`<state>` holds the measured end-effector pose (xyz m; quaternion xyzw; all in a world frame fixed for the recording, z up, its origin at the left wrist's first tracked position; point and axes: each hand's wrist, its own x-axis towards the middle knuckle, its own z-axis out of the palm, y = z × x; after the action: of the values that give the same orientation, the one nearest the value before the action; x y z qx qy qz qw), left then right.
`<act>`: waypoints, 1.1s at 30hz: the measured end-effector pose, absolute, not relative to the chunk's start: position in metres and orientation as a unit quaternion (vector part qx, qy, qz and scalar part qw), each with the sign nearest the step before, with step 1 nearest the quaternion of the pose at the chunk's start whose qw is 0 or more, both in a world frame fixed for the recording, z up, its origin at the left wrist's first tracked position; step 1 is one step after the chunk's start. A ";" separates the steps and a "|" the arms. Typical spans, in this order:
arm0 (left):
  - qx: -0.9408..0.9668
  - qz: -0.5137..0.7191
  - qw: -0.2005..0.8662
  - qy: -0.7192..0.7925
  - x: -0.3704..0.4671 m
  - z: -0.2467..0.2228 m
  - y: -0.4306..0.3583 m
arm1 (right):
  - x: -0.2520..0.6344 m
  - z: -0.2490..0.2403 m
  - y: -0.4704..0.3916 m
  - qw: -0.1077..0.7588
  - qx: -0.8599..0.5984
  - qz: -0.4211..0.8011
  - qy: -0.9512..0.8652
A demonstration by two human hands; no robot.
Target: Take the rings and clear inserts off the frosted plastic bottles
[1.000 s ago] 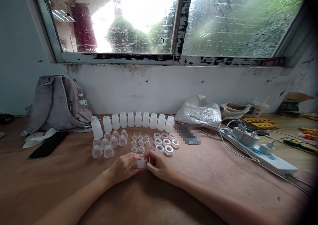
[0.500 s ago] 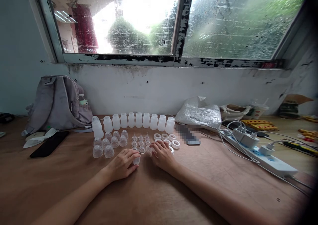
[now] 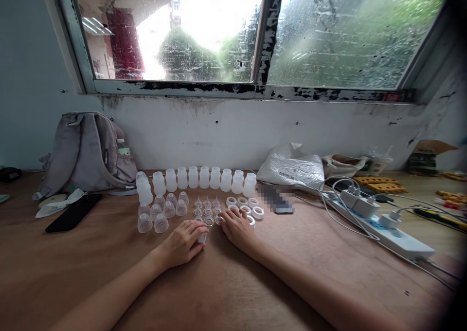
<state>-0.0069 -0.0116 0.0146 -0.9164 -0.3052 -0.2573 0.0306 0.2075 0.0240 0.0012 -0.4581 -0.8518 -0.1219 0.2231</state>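
On the wooden table (image 3: 292, 272) a row of small white plastic bottles (image 3: 204, 177) stands near the wall. In front of it lie clear dome caps (image 3: 160, 215), small clear nipples (image 3: 207, 210) and white screw rings (image 3: 248, 205). My left hand (image 3: 182, 243) rests on the table with its fingers closed around a small clear plastic piece (image 3: 202, 237). My right hand (image 3: 237, 226) lies flat with its fingertips on the nearest white rings and beside a clear nipple; whether it grips one is hidden.
A grey backpack (image 3: 85, 151) leans on the wall at the left, with a black phone (image 3: 73, 212) before it. A white plastic bag (image 3: 292, 168), a white power strip (image 3: 383, 229) with plugs and cables, and yellow tools lie to the right.
My hands were together on the clear piece. They have parted: the right hand reached forward to the white rings, while the left stayed back holding the clear piece.
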 end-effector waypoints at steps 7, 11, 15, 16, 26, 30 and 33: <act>-0.916 -0.264 0.018 -0.303 -0.008 0.011 -0.010 | 0.207 0.000 0.026 0.223 -0.461 -0.117 -0.851; -0.911 -0.279 -0.027 -0.303 -0.007 0.010 -0.009 | 0.208 0.001 0.027 0.226 -0.462 -0.100 -0.851; -0.889 -0.289 -0.111 -0.338 -0.006 0.010 -0.011 | 0.208 -0.001 0.028 0.239 -0.458 -0.084 -0.852; -0.882 -0.288 -0.127 -0.351 -0.005 0.010 -0.011 | 0.208 -0.001 0.028 0.243 -0.456 -0.080 -0.852; -0.883 -0.281 -0.089 -0.365 -0.007 0.006 -0.007 | 0.205 0.007 0.009 0.287 -0.327 -0.065 -0.898; -0.875 -0.300 -0.072 -0.373 -0.007 0.008 -0.008 | 0.199 0.011 -0.004 0.236 -0.264 -0.071 -0.933; -0.869 -0.316 -0.060 -0.378 -0.008 0.009 -0.008 | 0.201 0.012 -0.007 0.214 -0.256 -0.069 -0.940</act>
<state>-0.0084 -0.0084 0.0088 -0.8685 -0.3776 -0.3155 -0.0595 0.2007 -0.0068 0.0123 -0.2563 -0.9400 -0.0687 0.2143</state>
